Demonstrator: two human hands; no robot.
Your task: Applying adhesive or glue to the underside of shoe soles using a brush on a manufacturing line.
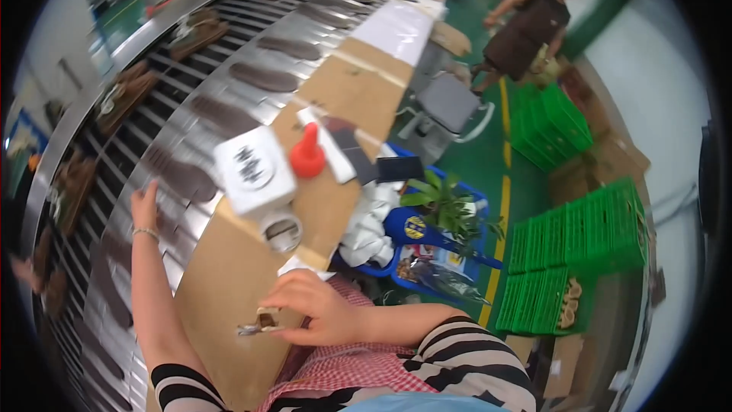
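My left hand [145,210] reaches over the metal slats of a conveyor, its fingertips at the near end of a dark brown shoe sole [179,174]. Its fingers look apart, with nothing visible in them. Close to my body, over the cardboard-covered bench [221,282], my right hand [316,305] pinches a small metal-tipped tool [248,329] with a brownish part near the fingers; its exact kind is too blurred to tell. Between the hands and farther off stand a white square plastic container [255,170] with black marks, a white round cup or opening [282,230] and a red spouted bottle [307,156].
More soles [263,76] line the conveyor; brown shoes [126,95] sit on the rack beyond. At right, a blue crate [438,278] holds a plant [438,198] and crumpled white material. Green crates [576,229] are stacked farther right. A person [526,30] stands near a grey stool [450,103].
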